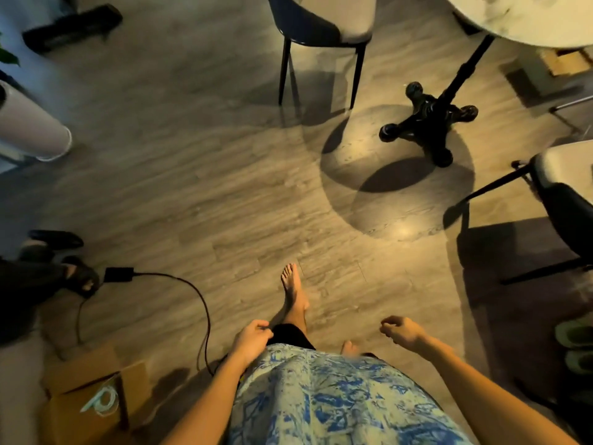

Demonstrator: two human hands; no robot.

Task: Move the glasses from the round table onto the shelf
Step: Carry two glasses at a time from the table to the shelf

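Observation:
The round table (545, 24) with a pale marble top shows only its edge at the top right, on a black pedestal foot (430, 120). No glasses and no shelf are in view. My left hand (252, 340) hangs low at my hip with loosely curled fingers and holds nothing. My right hand (402, 330) hangs out to the right, fingers also loosely curled and empty. Both hands are far below and short of the table. I look down at the wooden floor and my bare feet.
A dark chair (324, 24) stands at top centre, another chair (564, 194) at the right. A black cable and adapter (118, 274) lie on the floor at left, near an open cardboard box (93, 393). Another person's sandalled foot (80, 277) is at far left.

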